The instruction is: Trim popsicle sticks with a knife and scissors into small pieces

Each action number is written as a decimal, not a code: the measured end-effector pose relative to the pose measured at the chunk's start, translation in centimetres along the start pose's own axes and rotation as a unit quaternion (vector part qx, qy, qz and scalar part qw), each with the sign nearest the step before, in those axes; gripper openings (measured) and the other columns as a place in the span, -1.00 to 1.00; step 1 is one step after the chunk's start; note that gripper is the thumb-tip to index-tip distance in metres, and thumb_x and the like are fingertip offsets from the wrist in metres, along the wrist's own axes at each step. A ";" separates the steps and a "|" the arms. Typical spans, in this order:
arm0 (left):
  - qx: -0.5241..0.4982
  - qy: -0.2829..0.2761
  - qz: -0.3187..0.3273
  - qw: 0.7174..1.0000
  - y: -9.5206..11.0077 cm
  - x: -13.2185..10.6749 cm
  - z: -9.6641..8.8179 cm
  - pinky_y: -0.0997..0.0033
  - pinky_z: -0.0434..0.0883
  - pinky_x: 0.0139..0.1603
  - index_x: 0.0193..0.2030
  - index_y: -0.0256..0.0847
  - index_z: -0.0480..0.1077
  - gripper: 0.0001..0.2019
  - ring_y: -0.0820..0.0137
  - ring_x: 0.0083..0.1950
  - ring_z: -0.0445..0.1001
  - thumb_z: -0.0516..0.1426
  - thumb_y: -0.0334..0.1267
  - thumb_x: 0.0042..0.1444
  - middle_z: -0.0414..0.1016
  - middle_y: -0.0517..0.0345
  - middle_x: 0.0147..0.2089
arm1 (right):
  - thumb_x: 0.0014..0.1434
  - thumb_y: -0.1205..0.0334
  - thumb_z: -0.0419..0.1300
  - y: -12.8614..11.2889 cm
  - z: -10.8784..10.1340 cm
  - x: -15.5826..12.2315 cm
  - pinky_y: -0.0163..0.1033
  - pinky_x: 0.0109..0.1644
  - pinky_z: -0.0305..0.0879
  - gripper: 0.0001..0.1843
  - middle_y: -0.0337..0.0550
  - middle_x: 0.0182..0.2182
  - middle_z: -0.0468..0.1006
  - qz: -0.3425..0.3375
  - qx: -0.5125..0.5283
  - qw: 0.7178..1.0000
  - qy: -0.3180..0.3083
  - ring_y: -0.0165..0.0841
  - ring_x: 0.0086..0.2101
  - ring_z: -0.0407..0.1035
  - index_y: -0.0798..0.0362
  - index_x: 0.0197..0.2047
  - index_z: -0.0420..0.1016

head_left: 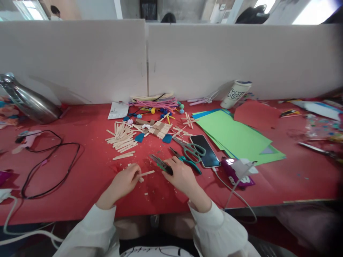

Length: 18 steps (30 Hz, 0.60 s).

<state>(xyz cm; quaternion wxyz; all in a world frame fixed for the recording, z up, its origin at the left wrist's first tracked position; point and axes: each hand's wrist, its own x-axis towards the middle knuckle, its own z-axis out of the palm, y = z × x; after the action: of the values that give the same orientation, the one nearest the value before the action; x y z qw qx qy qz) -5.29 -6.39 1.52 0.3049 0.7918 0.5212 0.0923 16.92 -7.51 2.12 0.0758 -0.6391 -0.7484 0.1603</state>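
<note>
My left hand is closed on a wooden craft stick, whose end points right over the red table. Another bit of wood shows under its fingertips. In my right hand is a utility knife with a dark and green handle, its blade end toward the upper left and apart from the stick. Just beyond that hand lie teal-handled pliers and grey-green scissors. A pile of craft sticks spreads ahead of my left hand, beside a small panel of joined sticks. Wood chips dot the table between my hands.
A phone on a white cable and a purple packet lie right of the tools. Green paper sheets and a cup stand behind. On the left are a steel jug and a looped black cable.
</note>
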 end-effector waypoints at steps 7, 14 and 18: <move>-0.045 0.062 -0.072 0.994 -0.7 1.6 -1.1 0.37 0.32 -0.28 -0.37 -0.12 0.15 -0.90 0.35 -0.34 0.47 -0.08 -0.21 0.14 0.48 0.19 -0.42 | 0.11 0.11 0.12 0.4 -0.1 0.9 -0.29 -0.26 0.25 -0.65 -0.11 -0.13 0.44 0.002 -0.004 1.000 0.009 -0.30 -0.20 0.42 0.00 -0.04 0.39; -0.075 0.142 -0.124 0.979 -1.9 3.1 -3.1 0.45 0.30 -0.42 -0.37 -0.14 0.21 -0.90 0.38 -0.43 0.46 -0.03 -0.19 0.07 0.48 0.20 -0.44 | 0.12 0.13 0.11 0.8 -0.7 3.4 -0.25 -0.19 0.27 -0.65 -0.04 -0.15 0.47 -0.022 -0.042 0.999 0.014 -0.24 -0.19 0.41 0.08 -0.05 0.40; -0.074 0.153 -0.166 0.971 -4.1 2.0 -4.1 0.46 0.29 -0.43 -0.42 -0.14 0.21 -0.91 0.37 -0.45 0.46 0.00 -0.20 0.02 0.49 0.20 -0.46 | 0.13 0.14 0.12 -1.6 0.2 3.1 -0.13 -0.05 0.24 -0.64 0.11 -0.12 0.45 -0.062 -0.065 0.996 0.007 -0.11 -0.05 0.32 0.18 -0.07 0.42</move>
<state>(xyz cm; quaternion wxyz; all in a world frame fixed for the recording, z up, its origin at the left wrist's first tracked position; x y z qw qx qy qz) -9.46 -1.94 2.04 0.2908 0.6455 0.6777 0.1987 14.86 -4.69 2.22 0.0490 -0.5962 -0.7948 0.1021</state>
